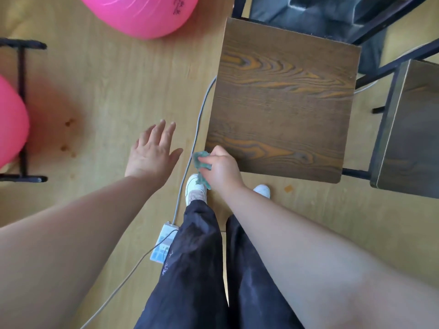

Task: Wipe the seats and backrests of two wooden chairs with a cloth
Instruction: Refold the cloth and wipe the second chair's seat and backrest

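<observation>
A wooden chair seat [282,100] with dark grain lies in front of me, seen from above. A second wooden chair seat [411,138] stands at the right edge on a black frame. My right hand [223,168] grips a crumpled green cloth [202,162] at the near left corner of the first seat. My left hand [153,151] hovers over the floor to the left of that seat, fingers spread and holding nothing. No backrest shows in this view.
A grey cable [194,138] runs along the floor past the seat to a power strip [164,245] by my feet. Two pink exercise balls [142,13] [11,119] lie at the top and left. A black metal frame [22,110] stands at the left.
</observation>
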Demonstrator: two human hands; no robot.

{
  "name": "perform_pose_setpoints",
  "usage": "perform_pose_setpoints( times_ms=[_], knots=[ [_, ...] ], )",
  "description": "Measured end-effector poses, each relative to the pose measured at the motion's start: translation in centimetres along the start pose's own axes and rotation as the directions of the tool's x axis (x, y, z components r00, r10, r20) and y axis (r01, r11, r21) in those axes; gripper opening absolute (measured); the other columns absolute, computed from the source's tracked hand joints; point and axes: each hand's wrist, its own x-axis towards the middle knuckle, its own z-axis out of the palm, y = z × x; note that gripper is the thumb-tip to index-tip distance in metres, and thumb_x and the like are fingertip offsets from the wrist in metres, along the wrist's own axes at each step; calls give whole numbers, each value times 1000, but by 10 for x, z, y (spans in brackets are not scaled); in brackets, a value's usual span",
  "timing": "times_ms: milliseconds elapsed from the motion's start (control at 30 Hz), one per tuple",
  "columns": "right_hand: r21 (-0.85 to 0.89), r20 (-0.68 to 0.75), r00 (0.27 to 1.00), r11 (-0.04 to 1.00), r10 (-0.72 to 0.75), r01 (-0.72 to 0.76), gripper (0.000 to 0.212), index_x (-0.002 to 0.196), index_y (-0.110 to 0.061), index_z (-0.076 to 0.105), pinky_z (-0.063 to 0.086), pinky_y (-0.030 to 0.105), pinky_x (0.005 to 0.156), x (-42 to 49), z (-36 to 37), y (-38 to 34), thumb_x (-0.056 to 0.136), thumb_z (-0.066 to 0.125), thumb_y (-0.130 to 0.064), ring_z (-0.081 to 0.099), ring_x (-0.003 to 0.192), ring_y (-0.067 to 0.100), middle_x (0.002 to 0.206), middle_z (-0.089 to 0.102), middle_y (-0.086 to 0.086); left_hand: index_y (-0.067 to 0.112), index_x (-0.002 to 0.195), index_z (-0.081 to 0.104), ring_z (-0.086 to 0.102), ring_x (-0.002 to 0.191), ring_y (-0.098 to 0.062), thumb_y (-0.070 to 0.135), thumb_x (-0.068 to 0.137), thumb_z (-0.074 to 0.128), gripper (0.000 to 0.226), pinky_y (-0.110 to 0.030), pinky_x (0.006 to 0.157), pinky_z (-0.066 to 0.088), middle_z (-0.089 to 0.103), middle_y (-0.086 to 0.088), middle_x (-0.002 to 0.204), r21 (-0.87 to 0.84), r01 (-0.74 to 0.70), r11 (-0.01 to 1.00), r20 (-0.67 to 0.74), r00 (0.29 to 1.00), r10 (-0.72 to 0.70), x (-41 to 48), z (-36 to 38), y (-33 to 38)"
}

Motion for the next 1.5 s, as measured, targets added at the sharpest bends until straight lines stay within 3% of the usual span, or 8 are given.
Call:
perform_pose_setpoints(
  times_ms=[133,333,433,567,767,1033,1167,1500],
  knots=[
    [21,41,997,998,-67,66,11,92,-13,73,48,37,75,12,8,-22,84,67,-9,59,86,32,85,47,3,25,154,15,14,145,-24,50,98,36,65,-45,112,28,16,-1,161,-10,37,999,-12,999,-37,3,-5,-6],
    [90,-279,960,996,29,-4,29,111,-11,73,36,1,76,35,-64,-2,82,71,-11,61,90,12,103,63,1,24,154,14,12,146,-24,49,100,33,63,-47,112,27,14,-2,162,-3,-3,1000,-46,999,3,30,-24,19],
    [75,-425,899,994,100,-75,31,114,-13,72,30,-6,79,49,-123,27,83,71,-15,56,93,5,108,62,-2,24,154,12,12,146,-24,50,100,32,63,-47,112,26,12,-1,162,-7,-35,999,-63,997,34,56,-33,47],
    [132,-571,784,970,242,-204,33,123,-16,67,36,-6,71,62,-202,68,90,67,-20,57,100,5,119,57,-5,24,154,11,13,146,-26,50,100,32,64,-46,114,25,11,-2,162,14,-99,995,-79,992,100,87,-40,93],
    [187,-675,642,926,363,-327,36,124,-18,65,53,14,74,71,-274,114,90,68,-27,61,106,12,121,57,-6,25,154,8,10,147,-25,48,100,33,64,-45,115,22,8,0,163,47,-193,980,-64,979,195,118,-37,164],
    [170,-581,738,939,342,-300,30,122,-11,65,58,35,87,78,-266,144,94,62,-17,61,104,19,123,54,-4,26,155,7,9,148,-24,49,102,30,63,-41,119,17,8,0,163,97,-302,948,-22,952,305,132,-27,229],
    [170,-584,744,945,325,-279,31,124,-11,66,52,21,89,79,-256,140,94,61,-15,60,106,13,124,54,-5,26,155,6,8,148,-23,49,102,30,63,-41,118,16,7,0,163,130,-334,933,7,942,336,130,-24,231],
    [-20,-476,878,997,54,-72,27,116,-10,70,54,32,92,90,-163,69,89,65,-8,59,100,14,115,59,-2,24,155,7,10,147,-24,47,101,34,65,-42,118,19,9,-1,163,94,-186,978,-24,982,189,124,-31,158]
  ],
)
